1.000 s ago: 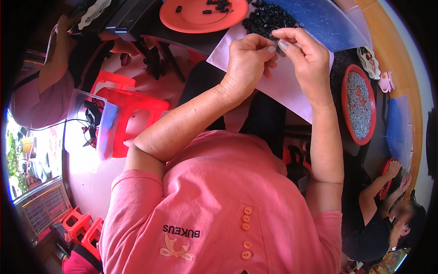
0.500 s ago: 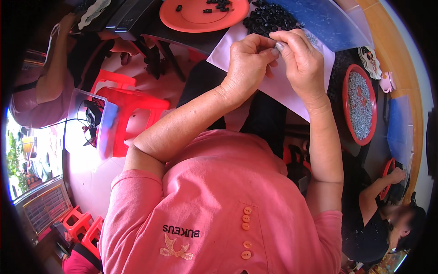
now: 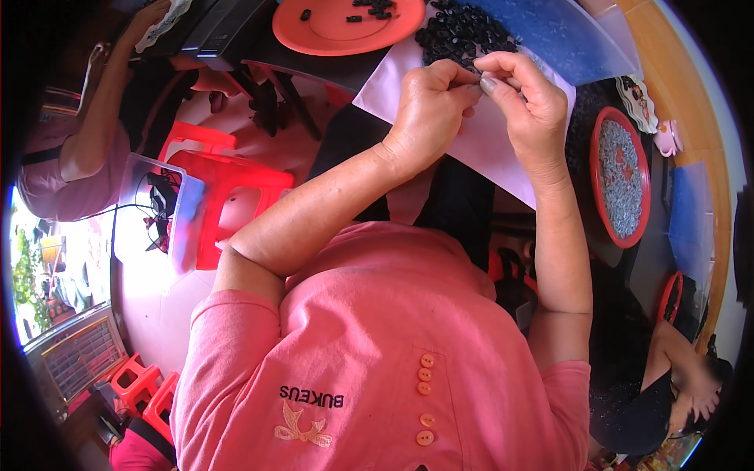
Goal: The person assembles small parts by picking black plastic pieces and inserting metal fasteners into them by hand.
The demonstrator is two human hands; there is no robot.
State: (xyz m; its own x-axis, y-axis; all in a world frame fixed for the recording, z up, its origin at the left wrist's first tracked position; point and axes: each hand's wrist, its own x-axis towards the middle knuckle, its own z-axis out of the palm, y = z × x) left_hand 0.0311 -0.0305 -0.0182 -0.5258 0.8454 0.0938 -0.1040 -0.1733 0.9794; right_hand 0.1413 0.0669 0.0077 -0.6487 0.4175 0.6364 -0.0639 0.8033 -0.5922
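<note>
Fingers [image 3: 465, 94] of both hands drawn narrow, thumb toward forefinger, tips brought close together. Too small and too covered to tell whether a piece sits between them. Left hand [image 3: 430, 102] seen from its back, wrist bent inward; right hand [image 3: 530, 106] opposite, thumb pointing toward the left fingertips. Both held above a pale sheet [image 3: 495, 161], forearms rising from either side of a pink shirt [image 3: 369, 306].

Black pieces [image 3: 463, 35]: small, heaped at the upper end of the sheet, just beyond the fingertips. A few more black bits [image 3: 381, 11] on an orange plate [image 3: 334, 35], upper left of the hands, one lying apart from the rest. Plate on a dark bench [image 3: 318, 69].

Upper right: a translucent blue bin [image 3: 573, 39], close behind the right hand. Farther right: a red bowl [image 3: 646, 200] of small silvery parts [image 3: 620, 177], with several reddish patches showing among them. A white wavy-edged dish [image 3: 640, 106] near the bowl's top; a pink cup [image 3: 667, 139] just beside the dish.

Left, lower down: a red stool [image 3: 267, 177] and a clear box [image 3: 187, 224] with dark cable by it. Far left, another person's arm [image 3: 88, 153]. Far right, a second person in dark clothing [image 3: 636, 416], one hand [image 3: 704, 403] up by the head.
</note>
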